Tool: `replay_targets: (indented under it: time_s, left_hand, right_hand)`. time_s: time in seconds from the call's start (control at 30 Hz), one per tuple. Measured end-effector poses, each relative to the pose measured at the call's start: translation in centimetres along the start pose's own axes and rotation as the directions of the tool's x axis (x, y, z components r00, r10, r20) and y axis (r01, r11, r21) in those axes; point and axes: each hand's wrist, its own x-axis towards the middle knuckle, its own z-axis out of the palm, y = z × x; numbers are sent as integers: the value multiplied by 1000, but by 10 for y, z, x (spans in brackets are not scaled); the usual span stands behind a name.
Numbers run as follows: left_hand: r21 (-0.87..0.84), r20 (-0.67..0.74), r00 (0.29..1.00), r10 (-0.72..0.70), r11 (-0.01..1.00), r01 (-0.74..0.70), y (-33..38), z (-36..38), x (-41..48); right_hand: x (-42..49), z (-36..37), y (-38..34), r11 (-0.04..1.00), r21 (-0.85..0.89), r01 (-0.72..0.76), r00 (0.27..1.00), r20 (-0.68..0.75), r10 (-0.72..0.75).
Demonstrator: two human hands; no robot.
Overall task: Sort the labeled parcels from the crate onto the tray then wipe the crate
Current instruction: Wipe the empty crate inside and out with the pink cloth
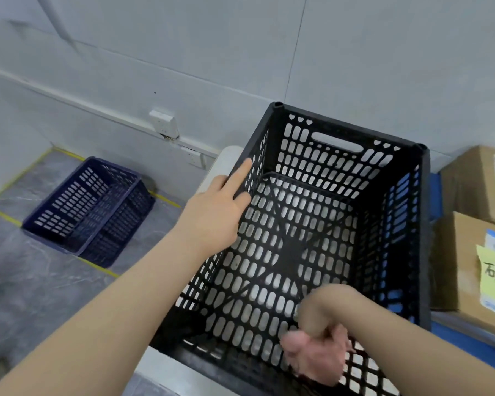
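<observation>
Closest to the camera, the right hand (316,348) reaches inside the black crate (350,127) against its near wall. It is blurred, with a pinkish patch at the fingers, so I cannot tell whether it grips a cloth or nothing. The left hand (215,207) lies with straight fingers on the crate's left wall, steadying it. The crate stands on the desk (166,367) with nothing visible inside, and two parcels (459,270) with yellow notes sit on the blue tray (435,195) just beside it. Sorting therefore looks finished, and wiping seems either under way or about to start. A blue basket (89,207) sits on the floor.
</observation>
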Motion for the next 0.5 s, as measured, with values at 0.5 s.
replay_targets:
  time_s: [0.5]
  left_hand:
    - [11, 18, 998, 66, 998, -66, -2, 3, 2]
  right_hand:
    - [-54, -239, 35, 999, 17, 47, 35, -999, 16]
